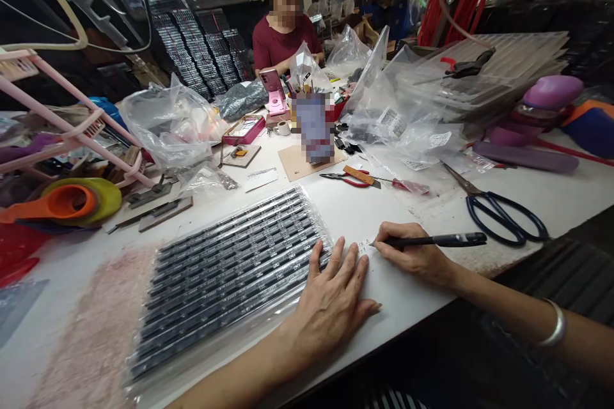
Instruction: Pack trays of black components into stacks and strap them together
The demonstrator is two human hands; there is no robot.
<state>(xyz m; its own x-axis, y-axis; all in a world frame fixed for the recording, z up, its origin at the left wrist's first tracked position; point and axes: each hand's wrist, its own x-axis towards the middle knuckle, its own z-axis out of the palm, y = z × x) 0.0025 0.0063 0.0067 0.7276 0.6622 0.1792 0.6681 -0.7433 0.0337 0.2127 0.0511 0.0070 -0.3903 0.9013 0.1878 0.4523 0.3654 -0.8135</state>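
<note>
My right hand (415, 252) grips a black pen (441, 240), its tip down on a small white paper label (367, 248) that carries a few handwritten marks. Flat beside the writing lies my left hand (333, 297), fingers spread, the fingertips at the label's left side and at the edge of a clear plastic bag. Inside that bag (230, 275) are several rows of dark strip-like parts with small pale markings. To the right of my writing hand rest large scissors (503, 211) with dark blue handles.
Pliers (352, 180), a red-handled screwdriver (407, 186) and a tan board (292, 164) lie farther back. Clear plastic bags (403, 108) pile up at right. A pink rack (81, 115) and orange scoop (62, 203) stand left. Across the table sits a person (283, 38) in a maroon shirt.
</note>
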